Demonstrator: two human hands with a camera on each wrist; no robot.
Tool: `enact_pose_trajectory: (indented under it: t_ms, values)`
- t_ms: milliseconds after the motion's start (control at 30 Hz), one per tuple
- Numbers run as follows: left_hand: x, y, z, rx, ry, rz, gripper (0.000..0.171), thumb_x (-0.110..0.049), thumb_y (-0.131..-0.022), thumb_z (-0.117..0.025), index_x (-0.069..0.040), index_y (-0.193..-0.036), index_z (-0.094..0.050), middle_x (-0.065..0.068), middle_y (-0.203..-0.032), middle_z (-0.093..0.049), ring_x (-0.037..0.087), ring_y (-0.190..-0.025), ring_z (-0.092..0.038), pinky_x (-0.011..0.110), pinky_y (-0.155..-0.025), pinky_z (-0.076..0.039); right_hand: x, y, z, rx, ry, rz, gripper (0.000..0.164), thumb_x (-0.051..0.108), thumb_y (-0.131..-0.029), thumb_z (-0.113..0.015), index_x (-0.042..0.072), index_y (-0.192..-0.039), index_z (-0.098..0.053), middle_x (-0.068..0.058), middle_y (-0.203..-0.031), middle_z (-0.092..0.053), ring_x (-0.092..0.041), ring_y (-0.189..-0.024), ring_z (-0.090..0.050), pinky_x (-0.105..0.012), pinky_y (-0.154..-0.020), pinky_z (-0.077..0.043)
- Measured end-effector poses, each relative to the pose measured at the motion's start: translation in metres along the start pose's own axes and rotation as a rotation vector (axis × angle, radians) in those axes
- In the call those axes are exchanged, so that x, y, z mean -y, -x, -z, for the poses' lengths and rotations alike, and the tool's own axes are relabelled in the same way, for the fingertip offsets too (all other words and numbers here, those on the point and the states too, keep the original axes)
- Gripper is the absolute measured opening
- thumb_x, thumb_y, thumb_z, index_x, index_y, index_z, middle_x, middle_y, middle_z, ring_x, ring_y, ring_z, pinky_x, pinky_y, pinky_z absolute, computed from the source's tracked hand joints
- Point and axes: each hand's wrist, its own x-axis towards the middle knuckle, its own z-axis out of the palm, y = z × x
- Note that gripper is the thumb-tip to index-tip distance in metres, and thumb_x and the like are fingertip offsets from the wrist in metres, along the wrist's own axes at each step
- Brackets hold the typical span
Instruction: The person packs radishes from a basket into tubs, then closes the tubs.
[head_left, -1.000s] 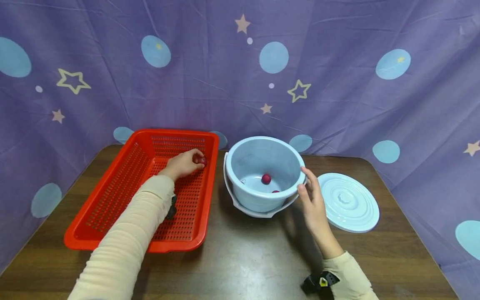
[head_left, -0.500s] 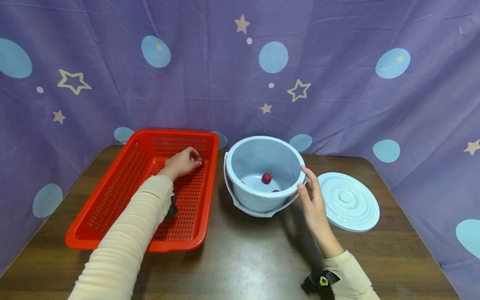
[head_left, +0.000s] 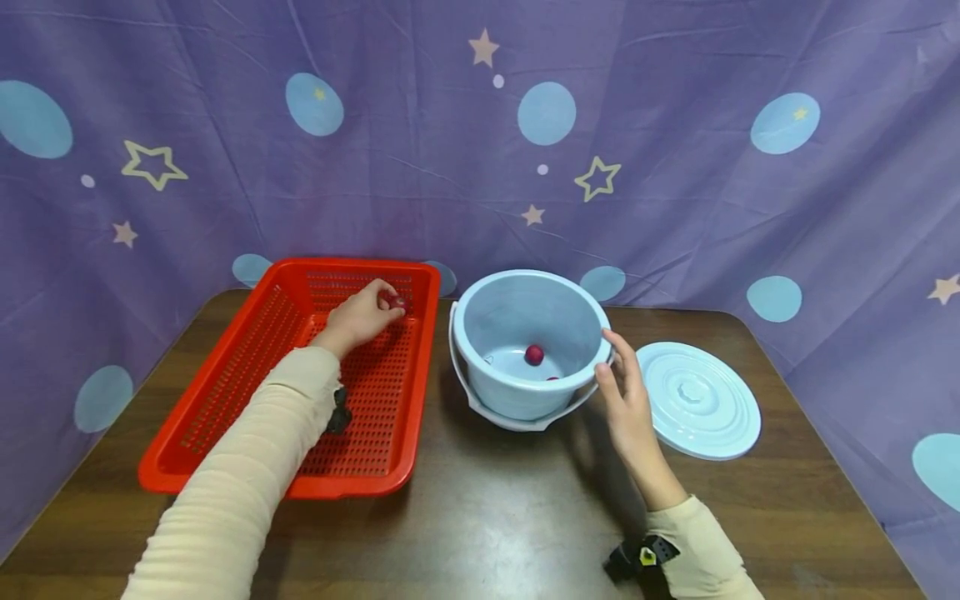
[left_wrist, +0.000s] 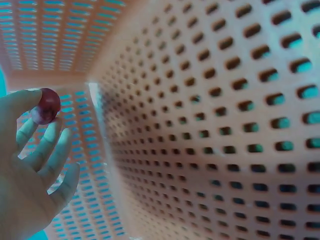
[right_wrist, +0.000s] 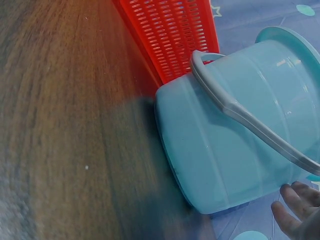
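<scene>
In the head view, my left hand point(head_left: 360, 317) is inside the red basket point(head_left: 424, 375), near its far right corner. Its thumb and fingertips pinch a small round dark red fruit, like a plum point(left_wrist: 48, 106); the other fingers spread loosely below it in the left wrist view. To the right stands a light blue bucket point(head_left: 517, 404) with its handle hanging down in front. A plum point(head_left: 534, 355) lies on the bucket's floor, and part of another plum point(head_left: 552, 379) shows behind the near rim. My right hand point(head_left: 628, 408) touches the bucket's right side at the rim, fingers fairly straight.
A light blue round lid point(head_left: 701, 400) lies on the wooden table point(head_left: 487, 525) right of the bucket. Behind the table hangs a purple curtain point(head_left: 450, 150) with stars and dots. The bucket's handle point(right_wrist: 245, 117) slants across its side in the right wrist view.
My left hand has shifted slightly toward the basket's far end and up, still pinching the plum. My right hand stays at the bucket's rim.
</scene>
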Motion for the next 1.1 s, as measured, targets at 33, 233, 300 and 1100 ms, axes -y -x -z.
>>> enact_pose_trajectory:
  t_ms: [33,233,300,1100]
  values:
    - [-0.002,0.000,0.001,-0.011,0.006,-0.008,0.038,-0.035,-0.097,-0.058,-0.013,-0.127,-0.050,0.009,-0.111,-0.059,0.029,-0.103,-0.059,0.053,-0.090,-0.040,0.000,0.000,0.000,0.001,0.002,0.000,0.046,0.013,-0.104,-0.048,0.013,-0.149,-0.041,-0.024,-0.138,-0.052,-0.026,-0.126,-0.048,-0.023,-0.102,-0.034]
    - [-0.013,0.001,0.008,-0.097,0.018,-0.046,0.038,-0.036,-0.097,-0.060,-0.015,-0.127,-0.051,0.008,-0.111,-0.061,0.028,-0.104,-0.060,0.053,-0.089,-0.041,-0.001,0.000,0.000,0.006,0.011,-0.002,0.046,0.014,-0.104,-0.048,0.014,-0.149,-0.041,-0.024,-0.138,-0.052,-0.027,-0.125,-0.048,-0.023,-0.101,-0.034]
    - [-0.017,0.003,0.010,-0.129,0.021,-0.062,0.038,-0.037,-0.096,-0.061,-0.016,-0.126,-0.052,0.007,-0.111,-0.062,0.027,-0.102,-0.061,0.052,-0.086,-0.042,-0.001,0.000,0.001,0.007,0.012,-0.001,0.046,0.014,-0.104,-0.048,0.014,-0.150,-0.040,-0.024,-0.138,-0.052,-0.027,-0.126,-0.048,-0.023,-0.101,-0.034]
    - [-0.076,0.033,0.034,-0.205,0.166,-0.377,0.034,-0.038,-0.090,-0.072,-0.025,-0.120,-0.060,-0.003,-0.102,-0.065,0.016,-0.088,-0.058,0.038,-0.074,-0.045,0.001,0.000,0.000,0.006,0.019,-0.018,0.046,0.012,-0.104,-0.048,0.014,-0.149,-0.041,-0.020,-0.141,-0.051,-0.023,-0.127,-0.047,-0.025,-0.103,-0.033]
